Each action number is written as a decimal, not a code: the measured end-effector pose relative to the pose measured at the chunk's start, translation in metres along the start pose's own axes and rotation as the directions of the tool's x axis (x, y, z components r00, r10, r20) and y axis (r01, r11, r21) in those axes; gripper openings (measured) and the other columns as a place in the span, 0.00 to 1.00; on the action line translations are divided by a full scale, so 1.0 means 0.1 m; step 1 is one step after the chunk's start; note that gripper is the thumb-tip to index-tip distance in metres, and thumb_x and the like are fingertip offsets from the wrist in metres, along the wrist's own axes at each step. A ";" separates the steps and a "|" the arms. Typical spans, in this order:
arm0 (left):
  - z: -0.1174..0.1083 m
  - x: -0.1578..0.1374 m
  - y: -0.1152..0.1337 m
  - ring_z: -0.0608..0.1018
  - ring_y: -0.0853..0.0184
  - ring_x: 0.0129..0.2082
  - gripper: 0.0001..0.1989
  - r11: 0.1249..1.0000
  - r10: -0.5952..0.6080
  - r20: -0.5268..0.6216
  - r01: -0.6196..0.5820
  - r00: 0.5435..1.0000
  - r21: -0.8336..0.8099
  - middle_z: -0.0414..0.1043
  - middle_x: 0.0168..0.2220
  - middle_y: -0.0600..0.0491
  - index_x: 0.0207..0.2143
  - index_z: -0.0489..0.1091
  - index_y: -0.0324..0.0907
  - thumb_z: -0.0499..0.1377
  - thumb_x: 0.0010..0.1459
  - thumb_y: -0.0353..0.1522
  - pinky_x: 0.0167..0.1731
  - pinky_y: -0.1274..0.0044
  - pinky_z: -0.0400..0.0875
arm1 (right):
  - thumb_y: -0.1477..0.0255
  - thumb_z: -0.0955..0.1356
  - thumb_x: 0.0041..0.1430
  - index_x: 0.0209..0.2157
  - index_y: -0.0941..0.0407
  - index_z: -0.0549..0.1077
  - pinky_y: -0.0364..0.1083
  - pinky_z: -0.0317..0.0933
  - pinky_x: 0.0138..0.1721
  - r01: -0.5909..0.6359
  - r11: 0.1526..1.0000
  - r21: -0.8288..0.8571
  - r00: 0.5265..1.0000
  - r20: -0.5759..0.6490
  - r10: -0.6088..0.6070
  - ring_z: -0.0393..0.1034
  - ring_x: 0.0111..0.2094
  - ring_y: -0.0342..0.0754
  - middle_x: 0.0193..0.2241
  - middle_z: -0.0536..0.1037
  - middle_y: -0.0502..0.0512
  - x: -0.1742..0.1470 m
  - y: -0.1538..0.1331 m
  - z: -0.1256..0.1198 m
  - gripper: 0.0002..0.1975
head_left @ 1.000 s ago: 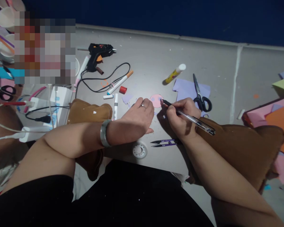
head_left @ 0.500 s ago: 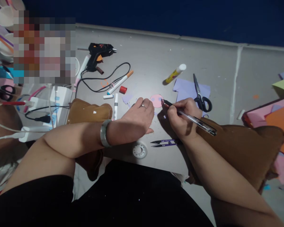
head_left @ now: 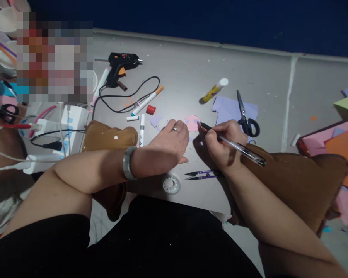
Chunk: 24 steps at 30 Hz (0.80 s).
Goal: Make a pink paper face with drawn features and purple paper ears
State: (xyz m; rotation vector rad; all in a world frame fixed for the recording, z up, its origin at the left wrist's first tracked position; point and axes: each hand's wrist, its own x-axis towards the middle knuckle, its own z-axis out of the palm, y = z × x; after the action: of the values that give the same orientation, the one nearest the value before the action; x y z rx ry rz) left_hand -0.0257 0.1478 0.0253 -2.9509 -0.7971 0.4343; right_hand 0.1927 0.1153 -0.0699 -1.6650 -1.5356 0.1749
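A small round pink paper piece [head_left: 192,127] with two lilac spots lies on the grey table. My right hand [head_left: 224,141] is closed around a clear-barrelled pen [head_left: 240,150], its tip at the paper's right edge. My left hand [head_left: 166,148] rests just left of and below the paper, fingers lying forward and thumb apart. Its fingertips are at the paper's edge; whether they press on it I cannot tell. Below the hands are purple-handled thread snips [head_left: 201,175] and a white round dispenser [head_left: 171,184]. Black scissors [head_left: 245,116] lie on lilac paper [head_left: 227,109] beyond my right hand.
A black glue gun [head_left: 120,65] with a looping cord lies at the back left, near markers [head_left: 147,101] and a red cap [head_left: 150,110]. A yellow glue stick [head_left: 214,91] stands behind. Brown cushions [head_left: 295,181] flank me. A power strip [head_left: 72,131] is left; coloured paper [head_left: 346,150] right.
My hands, the pen and the pink paper show almost no movement. At the far left, another person's limb and the scissors beside it have shifted slightly.
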 end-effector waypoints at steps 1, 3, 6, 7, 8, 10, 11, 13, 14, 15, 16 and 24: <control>0.00 0.00 0.00 0.76 0.44 0.69 0.39 1.000 -0.001 -0.003 0.001 1.000 0.007 0.73 0.71 0.26 0.71 0.69 0.21 0.56 0.79 0.50 0.70 0.60 0.64 | 0.68 0.71 0.60 0.34 0.47 0.69 0.53 0.69 0.29 0.004 1.000 -0.002 1.000 -0.005 -0.004 0.70 0.25 0.52 0.25 0.75 0.51 0.00 -0.01 0.00 0.06; 0.00 0.00 0.00 0.76 0.44 0.69 0.39 1.000 0.001 0.000 -0.001 1.000 0.007 0.73 0.71 0.26 0.71 0.69 0.22 0.56 0.79 0.50 0.70 0.60 0.65 | 0.68 0.71 0.59 0.33 0.47 0.68 0.53 0.68 0.29 0.013 1.000 -0.007 1.000 -0.018 -0.013 0.70 0.24 0.52 0.25 0.74 0.51 0.00 -0.02 0.00 0.06; -0.01 0.00 0.00 0.75 0.43 0.69 0.38 1.000 0.005 0.018 -0.005 1.000 -0.016 0.72 0.72 0.24 0.71 0.69 0.21 0.57 0.79 0.49 0.69 0.59 0.64 | 0.68 0.71 0.59 0.33 0.47 0.69 0.53 0.68 0.30 0.025 1.000 -0.002 0.999 -0.030 -0.025 0.69 0.25 0.52 0.25 0.74 0.50 0.00 -0.04 0.00 0.06; -0.02 0.00 -0.01 0.75 0.43 0.69 0.38 1.000 0.008 0.017 -0.008 1.000 -0.023 0.72 0.72 0.24 0.71 0.69 0.20 0.57 0.79 0.48 0.69 0.59 0.64 | 0.68 0.71 0.59 0.33 0.47 0.69 0.53 0.68 0.30 0.030 1.000 0.001 0.999 -0.030 -0.029 0.69 0.25 0.52 0.25 0.74 0.50 0.00 -0.04 0.00 0.06; -0.02 0.00 -0.01 0.75 0.42 0.69 0.38 1.000 0.009 0.017 -0.009 1.000 -0.025 0.72 0.72 0.24 0.71 0.68 0.20 0.57 0.79 0.48 0.69 0.58 0.64 | 0.67 0.71 0.59 0.33 0.48 0.69 0.53 0.68 0.30 0.033 0.999 0.002 0.999 -0.031 -0.033 0.69 0.25 0.52 0.25 0.74 0.50 0.00 -0.05 -0.01 0.06; -0.01 0.00 -0.01 0.75 0.42 0.69 0.39 1.000 0.014 0.014 -0.013 1.000 -0.021 0.71 0.72 0.23 0.71 0.68 0.20 0.56 0.79 0.49 0.69 0.58 0.64 | 0.67 0.71 0.59 0.32 0.48 0.69 0.52 0.68 0.29 0.036 0.999 0.000 0.999 -0.031 -0.036 0.68 0.25 0.51 0.24 0.74 0.50 0.00 -0.05 -0.01 0.06; -0.01 0.00 -0.01 0.75 0.42 0.69 0.39 1.000 0.015 0.015 -0.015 1.000 -0.017 0.71 0.72 0.23 0.71 0.68 0.20 0.56 0.79 0.49 0.69 0.58 0.64 | 0.67 0.71 0.59 0.32 0.48 0.69 0.52 0.68 0.29 0.034 0.999 -0.004 0.999 -0.029 -0.034 0.68 0.25 0.51 0.24 0.74 0.50 0.00 -0.06 -0.01 0.06; -0.01 0.00 -0.01 0.75 0.43 0.70 0.39 1.000 0.017 0.026 -0.017 1.000 -0.015 0.71 0.72 0.24 0.72 0.68 0.20 0.56 0.80 0.49 0.69 0.59 0.64 | 0.67 0.71 0.58 0.32 0.48 0.68 0.52 0.68 0.30 0.029 0.999 -0.017 0.999 -0.023 -0.030 0.69 0.25 0.51 0.24 0.74 0.50 0.00 -0.07 -0.01 0.06; -0.01 0.01 -0.01 0.75 0.43 0.70 0.39 1.000 0.016 0.031 -0.016 0.999 -0.019 0.71 0.72 0.24 0.72 0.68 0.20 0.56 0.79 0.50 0.70 0.59 0.64 | 0.67 0.71 0.58 0.32 0.48 0.68 0.52 0.68 0.29 0.031 0.999 -0.024 0.999 -0.019 -0.031 0.69 0.25 0.51 0.24 0.74 0.50 0.00 -0.07 -0.01 0.06; -0.01 0.01 -0.01 0.75 0.43 0.70 0.39 1.000 0.014 0.033 -0.013 0.999 -0.026 0.71 0.73 0.24 0.72 0.68 0.20 0.56 0.79 0.49 0.70 0.59 0.63 | 0.67 0.70 0.58 0.32 0.48 0.68 0.52 0.68 0.29 0.034 0.999 -0.029 0.999 -0.015 -0.034 0.69 0.25 0.51 0.24 0.74 0.50 0.01 -0.07 -0.01 0.06; -0.01 0.01 -0.01 0.75 0.43 0.70 0.39 0.999 0.011 0.033 -0.009 0.999 -0.034 0.71 0.73 0.24 0.71 0.68 0.21 0.57 0.79 0.49 0.70 0.59 0.63 | 0.66 0.70 0.58 0.32 0.48 0.68 0.52 0.68 0.29 0.037 0.999 -0.031 0.999 -0.014 -0.038 0.69 0.25 0.51 0.24 0.74 0.50 0.01 -0.08 -0.01 0.06; -0.08 0.00 -0.02 0.75 0.42 0.70 0.38 0.999 0.023 0.055 -0.020 0.998 -0.044 0.71 0.72 0.22 0.71 0.68 0.18 0.56 0.80 0.47 0.70 0.60 0.64 | 0.67 0.71 0.58 0.32 0.48 0.68 0.53 0.69 0.30 0.020 1.000 0.012 1.000 0.005 -0.020 0.69 0.25 0.51 0.23 0.73 0.50 0.03 -0.10 -0.03 0.07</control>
State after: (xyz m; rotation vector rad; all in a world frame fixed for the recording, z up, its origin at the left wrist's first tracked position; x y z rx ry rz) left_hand -0.0244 0.1496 0.0329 -3.0022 -0.7913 0.5087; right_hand 0.1876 0.1155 -0.0607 -1.6408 -1.5520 0.1775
